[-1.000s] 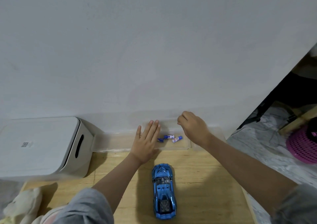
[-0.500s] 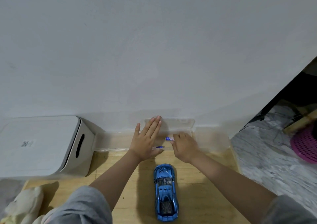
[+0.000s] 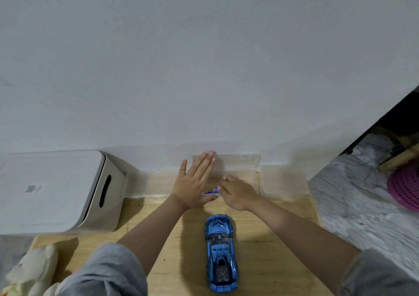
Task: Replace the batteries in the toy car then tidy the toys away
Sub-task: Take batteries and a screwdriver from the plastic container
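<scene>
A shiny blue toy car (image 3: 221, 253) stands on the wooden table (image 3: 267, 261), nose towards the wall, just in front of both hands. Behind it, against the wall, is a clear plastic box (image 3: 255, 177) with its lid (image 3: 240, 159) raised. My left hand (image 3: 195, 182) lies flat over the box's left part, fingers straight, holding nothing. My right hand (image 3: 238, 193) reaches into the box from the right, and its fingertips pinch a small blue-and-white battery (image 3: 216, 189). A second small blue piece (image 3: 208, 192) shows between the two hands.
A white appliance (image 3: 52, 189) fills the table's left side by the wall. A pale plush toy (image 3: 34, 270) lies at the bottom left. Another clear container (image 3: 283, 182) sits right of the box. Beyond the table's right edge are marble floor and a pink basket (image 3: 405, 186).
My right hand came down from the box's raised lid into the box and closed its fingertips on the battery. My left hand shifted slightly forward over the box. The car stayed put.
</scene>
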Tool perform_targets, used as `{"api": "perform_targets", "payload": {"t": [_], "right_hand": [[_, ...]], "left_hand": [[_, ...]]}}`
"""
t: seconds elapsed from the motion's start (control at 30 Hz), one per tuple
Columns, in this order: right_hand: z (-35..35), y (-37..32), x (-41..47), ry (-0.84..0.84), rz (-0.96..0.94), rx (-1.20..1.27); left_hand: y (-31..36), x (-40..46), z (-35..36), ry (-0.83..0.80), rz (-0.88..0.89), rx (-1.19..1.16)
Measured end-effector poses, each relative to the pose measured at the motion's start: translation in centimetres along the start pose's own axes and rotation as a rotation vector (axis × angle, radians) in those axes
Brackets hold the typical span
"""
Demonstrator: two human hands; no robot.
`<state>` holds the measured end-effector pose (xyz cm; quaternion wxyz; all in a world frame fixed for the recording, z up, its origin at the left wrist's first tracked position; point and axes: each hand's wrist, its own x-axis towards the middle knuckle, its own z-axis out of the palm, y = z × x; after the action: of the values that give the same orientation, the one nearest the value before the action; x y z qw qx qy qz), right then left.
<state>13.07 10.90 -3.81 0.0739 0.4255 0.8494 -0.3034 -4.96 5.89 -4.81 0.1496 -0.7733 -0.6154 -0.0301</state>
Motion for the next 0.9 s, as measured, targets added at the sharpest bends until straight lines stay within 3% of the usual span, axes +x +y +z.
{"api": "perform_targets", "payload": {"t": [0.33, 0.67, 0.9], "right_hand": [[-1.3, -1.3, 1.4, -0.154, 0.002, 0.040], [-0.6, -1.2, 1.0, -0.019, 0.009, 0.145], [-1.3, -1.9, 1.8, -0.212, 0.005, 0.156]], "left_hand": [[-0.1, 0.0, -0.1, 0.011, 0.019, -0.018], [-0.3, 0.0, 0.2, 0.002, 0.029, -0.001], [-0.3, 0.0, 0.3, 0.003, 0.036, 0.015]]}}
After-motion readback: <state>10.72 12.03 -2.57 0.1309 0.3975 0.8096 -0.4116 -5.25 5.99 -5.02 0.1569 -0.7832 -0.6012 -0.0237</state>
